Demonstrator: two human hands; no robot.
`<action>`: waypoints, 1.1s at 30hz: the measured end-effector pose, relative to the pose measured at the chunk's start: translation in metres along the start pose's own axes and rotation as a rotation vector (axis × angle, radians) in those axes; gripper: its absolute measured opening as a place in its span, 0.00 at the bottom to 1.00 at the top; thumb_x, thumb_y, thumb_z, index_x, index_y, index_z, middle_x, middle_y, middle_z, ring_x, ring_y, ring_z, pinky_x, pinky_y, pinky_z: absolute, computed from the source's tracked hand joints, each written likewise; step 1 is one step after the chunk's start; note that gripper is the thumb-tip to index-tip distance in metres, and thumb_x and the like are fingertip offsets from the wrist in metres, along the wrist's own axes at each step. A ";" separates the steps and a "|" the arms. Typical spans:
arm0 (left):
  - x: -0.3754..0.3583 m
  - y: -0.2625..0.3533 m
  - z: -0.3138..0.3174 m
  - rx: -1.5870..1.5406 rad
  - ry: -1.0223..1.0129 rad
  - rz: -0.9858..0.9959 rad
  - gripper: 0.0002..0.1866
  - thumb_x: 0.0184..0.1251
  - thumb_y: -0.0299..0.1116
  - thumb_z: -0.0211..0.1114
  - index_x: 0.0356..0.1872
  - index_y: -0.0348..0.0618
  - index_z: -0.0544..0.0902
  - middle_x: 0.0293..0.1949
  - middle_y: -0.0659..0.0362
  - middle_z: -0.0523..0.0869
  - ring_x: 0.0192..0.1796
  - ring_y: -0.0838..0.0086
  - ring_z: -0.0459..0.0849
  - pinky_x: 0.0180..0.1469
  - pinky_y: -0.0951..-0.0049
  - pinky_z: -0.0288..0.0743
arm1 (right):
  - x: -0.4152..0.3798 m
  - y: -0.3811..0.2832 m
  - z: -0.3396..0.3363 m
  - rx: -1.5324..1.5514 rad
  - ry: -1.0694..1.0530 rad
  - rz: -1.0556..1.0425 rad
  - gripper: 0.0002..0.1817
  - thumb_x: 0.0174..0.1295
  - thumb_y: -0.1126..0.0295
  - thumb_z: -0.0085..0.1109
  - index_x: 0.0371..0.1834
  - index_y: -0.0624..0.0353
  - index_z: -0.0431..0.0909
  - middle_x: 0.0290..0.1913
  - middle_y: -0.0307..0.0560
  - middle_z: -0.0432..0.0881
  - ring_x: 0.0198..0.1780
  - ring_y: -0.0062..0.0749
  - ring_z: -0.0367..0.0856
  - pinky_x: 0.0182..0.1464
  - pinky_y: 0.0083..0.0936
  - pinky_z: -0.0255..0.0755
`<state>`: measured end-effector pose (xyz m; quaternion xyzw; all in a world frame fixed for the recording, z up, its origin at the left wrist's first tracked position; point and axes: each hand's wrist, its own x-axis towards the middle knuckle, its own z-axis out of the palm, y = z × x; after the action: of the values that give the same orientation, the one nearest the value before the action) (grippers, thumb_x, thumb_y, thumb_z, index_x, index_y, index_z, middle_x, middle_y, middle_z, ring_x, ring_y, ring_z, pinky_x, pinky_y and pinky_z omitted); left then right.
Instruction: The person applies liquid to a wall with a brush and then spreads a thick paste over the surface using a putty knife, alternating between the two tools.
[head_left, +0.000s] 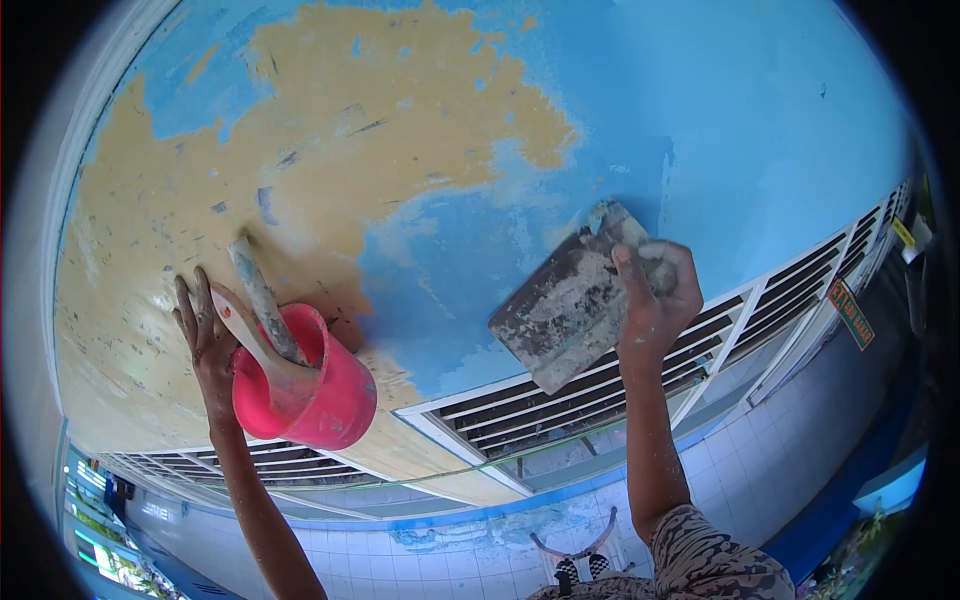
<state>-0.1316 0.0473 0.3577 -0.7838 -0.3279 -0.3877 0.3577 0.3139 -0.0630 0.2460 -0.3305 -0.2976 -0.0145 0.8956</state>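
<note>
My left hand (207,338) is at the side of a pink bucket (345,400), holding it up near the wall. Its fingers stretch up past the rim, and the thumb is hidden. In the bucket stand a paintbrush (256,340) with a pale wooden handle and a second, putty-smeared handle (262,295), whose tool head is hidden. My right hand (657,295) grips a rectangular plastering trowel (560,310), caked with grey-white filler. The trowel is tilted, close to the blue part of the wall (720,150); whether it touches cannot be made out.
Bare tan patches (370,100) spread over the left of the wall. White louvred vents (560,410) run below the trowel, with a green cord (400,484) across them. Far down is a tiled surface (460,565). A green and red sign (852,313) hangs at the right.
</note>
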 end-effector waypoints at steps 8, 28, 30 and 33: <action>-0.006 -0.016 0.003 0.035 0.000 0.052 0.07 0.62 0.36 0.70 0.38 0.48 0.91 0.81 0.57 0.62 0.84 0.48 0.47 0.81 0.36 0.39 | 0.002 -0.008 0.003 -0.013 -0.024 0.032 0.10 0.59 0.78 0.75 0.38 0.64 0.81 0.31 0.36 0.81 0.32 0.15 0.76 0.35 0.18 0.70; -0.005 -0.013 0.004 0.011 -0.009 0.046 0.13 0.64 0.40 0.68 0.47 0.53 0.90 0.81 0.56 0.61 0.84 0.48 0.46 0.80 0.34 0.38 | 0.017 -0.022 0.020 0.003 -0.045 -0.004 0.10 0.60 0.76 0.75 0.39 0.64 0.81 0.30 0.39 0.83 0.33 0.16 0.79 0.36 0.17 0.73; -0.003 -0.010 0.005 0.000 -0.006 0.032 0.13 0.64 0.40 0.68 0.47 0.53 0.90 0.81 0.57 0.61 0.84 0.48 0.46 0.81 0.35 0.38 | 0.027 -0.028 0.030 0.030 -0.067 -0.034 0.10 0.61 0.77 0.75 0.38 0.64 0.81 0.30 0.39 0.83 0.32 0.15 0.78 0.35 0.16 0.72; -0.007 -0.017 0.004 0.020 -0.020 0.061 0.12 0.65 0.39 0.68 0.47 0.53 0.89 0.81 0.58 0.62 0.84 0.47 0.47 0.81 0.34 0.38 | 0.015 -0.021 0.008 -0.047 -0.065 -0.012 0.10 0.61 0.77 0.75 0.38 0.64 0.81 0.30 0.39 0.83 0.32 0.14 0.77 0.35 0.16 0.72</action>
<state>-0.1468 0.0578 0.3550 -0.7936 -0.3111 -0.3654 0.3740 0.3174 -0.0718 0.2710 -0.3498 -0.3281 -0.0160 0.8773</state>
